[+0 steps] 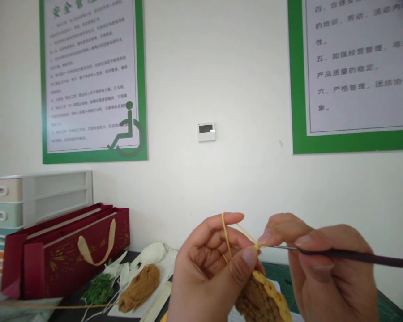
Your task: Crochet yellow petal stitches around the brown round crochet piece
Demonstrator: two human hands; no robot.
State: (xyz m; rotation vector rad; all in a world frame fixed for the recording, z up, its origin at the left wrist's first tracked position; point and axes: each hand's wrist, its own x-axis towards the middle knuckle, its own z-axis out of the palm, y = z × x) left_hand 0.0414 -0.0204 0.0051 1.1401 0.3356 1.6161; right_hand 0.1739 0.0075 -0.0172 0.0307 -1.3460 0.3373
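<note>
My left hand [211,273] pinches a crocheted piece [260,304] of brown stitches edged in yellow, and most of that piece runs below the frame. Thin yellow yarn [226,232] loops over my left index finger and stretches towards the tip of a crochet hook [342,252]. That hook has a slim metal shaft and a long dark handle. My right hand [325,264] is closed around it, and the hook's tip meets the yarn just beside my left fingers.
A dark table [67,311] holds a tan yarn bundle [139,288], green leaf-like pieces [99,290], white material [151,254], a ruler [157,302] and a green cutting mat [280,277]. Red gift bags [65,252] and plastic drawers [6,201] stand left, before a postered wall.
</note>
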